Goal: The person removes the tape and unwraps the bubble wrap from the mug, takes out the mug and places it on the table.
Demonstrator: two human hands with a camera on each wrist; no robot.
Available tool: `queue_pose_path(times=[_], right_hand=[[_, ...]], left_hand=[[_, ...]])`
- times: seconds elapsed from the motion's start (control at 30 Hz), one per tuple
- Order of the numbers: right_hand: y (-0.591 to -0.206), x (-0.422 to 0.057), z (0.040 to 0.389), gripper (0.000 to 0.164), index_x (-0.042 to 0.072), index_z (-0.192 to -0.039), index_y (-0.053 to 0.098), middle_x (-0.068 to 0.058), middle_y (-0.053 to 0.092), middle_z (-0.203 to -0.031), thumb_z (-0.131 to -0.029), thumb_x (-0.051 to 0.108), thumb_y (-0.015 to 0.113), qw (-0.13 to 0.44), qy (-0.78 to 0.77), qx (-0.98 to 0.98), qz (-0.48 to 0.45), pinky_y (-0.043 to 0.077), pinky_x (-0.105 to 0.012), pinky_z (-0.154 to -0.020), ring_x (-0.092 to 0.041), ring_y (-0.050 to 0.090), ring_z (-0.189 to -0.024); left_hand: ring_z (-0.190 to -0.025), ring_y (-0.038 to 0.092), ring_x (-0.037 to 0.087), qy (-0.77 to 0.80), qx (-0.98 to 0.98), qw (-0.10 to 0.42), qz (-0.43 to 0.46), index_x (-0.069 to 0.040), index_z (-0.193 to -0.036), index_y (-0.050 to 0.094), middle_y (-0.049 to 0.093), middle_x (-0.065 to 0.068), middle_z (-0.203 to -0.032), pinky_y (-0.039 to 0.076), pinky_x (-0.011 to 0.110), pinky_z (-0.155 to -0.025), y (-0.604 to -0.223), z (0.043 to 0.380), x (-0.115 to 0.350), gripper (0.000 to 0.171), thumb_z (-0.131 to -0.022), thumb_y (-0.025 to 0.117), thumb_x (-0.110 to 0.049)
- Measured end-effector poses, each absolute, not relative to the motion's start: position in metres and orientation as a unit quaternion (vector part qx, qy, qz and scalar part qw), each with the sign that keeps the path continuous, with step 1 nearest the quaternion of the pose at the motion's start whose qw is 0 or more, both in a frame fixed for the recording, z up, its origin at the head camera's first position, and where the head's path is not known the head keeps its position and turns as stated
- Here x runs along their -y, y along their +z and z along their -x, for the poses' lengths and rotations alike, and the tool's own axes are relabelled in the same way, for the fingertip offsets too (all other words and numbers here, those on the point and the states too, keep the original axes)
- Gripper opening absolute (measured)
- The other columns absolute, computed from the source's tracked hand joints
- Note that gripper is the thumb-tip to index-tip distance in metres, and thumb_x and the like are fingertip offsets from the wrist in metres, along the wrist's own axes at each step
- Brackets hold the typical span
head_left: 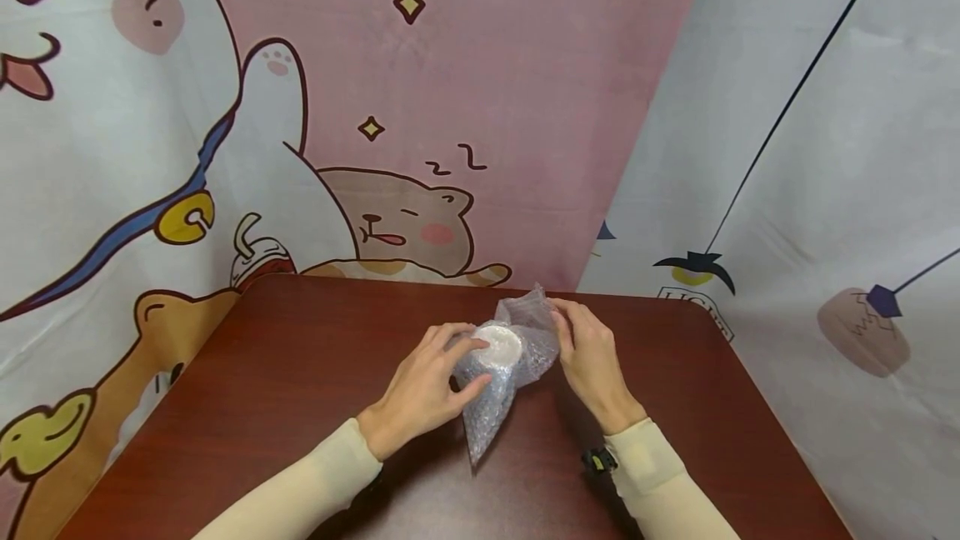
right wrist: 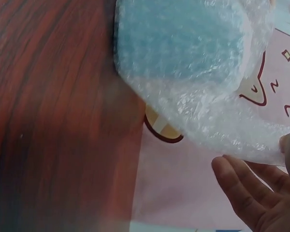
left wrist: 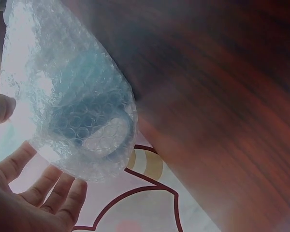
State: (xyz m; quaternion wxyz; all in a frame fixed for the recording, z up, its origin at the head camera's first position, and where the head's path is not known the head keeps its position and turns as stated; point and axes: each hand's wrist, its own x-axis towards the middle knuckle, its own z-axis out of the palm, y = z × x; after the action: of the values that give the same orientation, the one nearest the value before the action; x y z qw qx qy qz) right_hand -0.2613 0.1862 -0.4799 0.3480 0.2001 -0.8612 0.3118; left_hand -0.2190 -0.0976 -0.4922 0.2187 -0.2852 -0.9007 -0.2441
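Fingers of the left hand (head_left: pixel 426 386) lie loosely bent against the bubble wrap (head_left: pixel 489 415) and the white round end (head_left: pixel 498 347) of a pale blue object (right wrist: pixel 183 38) inside, touching rather than clasping; the right hand (head_left: pixel 592 357) pinches a loose flap (head_left: pixel 538 315) of the wrap between thumb and finger. The bundle is between both hands over the table (head_left: pixel 337 357); whether its underside meets the wood, I cannot tell. A hard tug on the flap could tip the object, since the left hand seems only to steady it and the plastic looks slick; a slackened pinch could let the flap unfold. The tabletop is glossy, dark reddish wood. Behind hangs printed cloth (head_left: pixel 540 107), pink with a sleeping bear (head_left: pixel 408 223), greyish white at the right
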Motion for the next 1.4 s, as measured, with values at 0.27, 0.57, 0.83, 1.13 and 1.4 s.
queue_pose_path(times=[0.27,0.57,0.83,1.13,1.4], right_hand=[[-0.49,-0.196,0.269,0.033,-0.003,-0.144,0.072,-0.024,0.081,-0.131,-0.113,0.007,0.075,0.347,0.322,0.862,-0.183,0.068,-0.059,-0.095,-0.042,0.082,-0.112],[-0.5,-0.203,0.277,0.034,-0.005,-0.144,0.062,-0.027,0.077,-0.123,-0.114,0.007,0.074,0.337,0.324,0.872,-0.143,0.068,-0.06,-0.087,-0.045,0.081,-0.106],[-0.509,-0.207,0.28,0.031,-0.007,-0.139,0.061,-0.03,0.072,-0.125,-0.115,0.007,0.072,0.344,0.329,0.872,-0.111,0.064,-0.064,-0.093,-0.05,0.076,-0.111],[-0.51,-0.21,0.278,0.026,-0.003,-0.135,0.064,-0.027,0.061,-0.132,-0.113,0.007,0.076,0.363,0.32,0.869,-0.103,0.064,-0.056,-0.087,-0.042,0.072,-0.104],[-0.512,-0.214,0.278,0.015,-0.002,-0.125,0.076,-0.025,0.064,-0.13,-0.112,0.006,0.076,0.368,0.297,0.873,-0.12,0.066,-0.059,-0.083,-0.042,0.077,-0.1]], left_hand=[[-0.139,0.068,0.028,-0.242,0.901,0.216,0.288,-0.023,-0.145,0.078,0.069,0.006,-0.157,0.07,0.045,-0.095,-0.495,0.22,0.098,0.047,-0.105,0.086,-0.047],[-0.142,0.067,0.028,-0.238,0.903,0.214,0.288,-0.023,-0.146,0.077,0.068,0.006,-0.159,0.07,0.046,-0.099,-0.496,0.22,0.099,0.049,-0.106,0.085,-0.05],[-0.144,0.066,0.029,-0.23,0.904,0.214,0.289,-0.023,-0.147,0.076,0.068,0.006,-0.16,0.07,0.046,-0.1,-0.494,0.22,0.099,0.049,-0.107,0.083,-0.051],[-0.142,0.066,0.028,-0.226,0.904,0.215,0.292,-0.023,-0.147,0.075,0.068,0.006,-0.16,0.07,0.045,-0.1,-0.494,0.221,0.1,0.049,-0.107,0.083,-0.05],[-0.143,0.066,0.029,-0.227,0.904,0.213,0.293,-0.023,-0.147,0.075,0.068,0.006,-0.16,0.07,0.045,-0.1,-0.495,0.221,0.1,0.049,-0.107,0.083,-0.05]])
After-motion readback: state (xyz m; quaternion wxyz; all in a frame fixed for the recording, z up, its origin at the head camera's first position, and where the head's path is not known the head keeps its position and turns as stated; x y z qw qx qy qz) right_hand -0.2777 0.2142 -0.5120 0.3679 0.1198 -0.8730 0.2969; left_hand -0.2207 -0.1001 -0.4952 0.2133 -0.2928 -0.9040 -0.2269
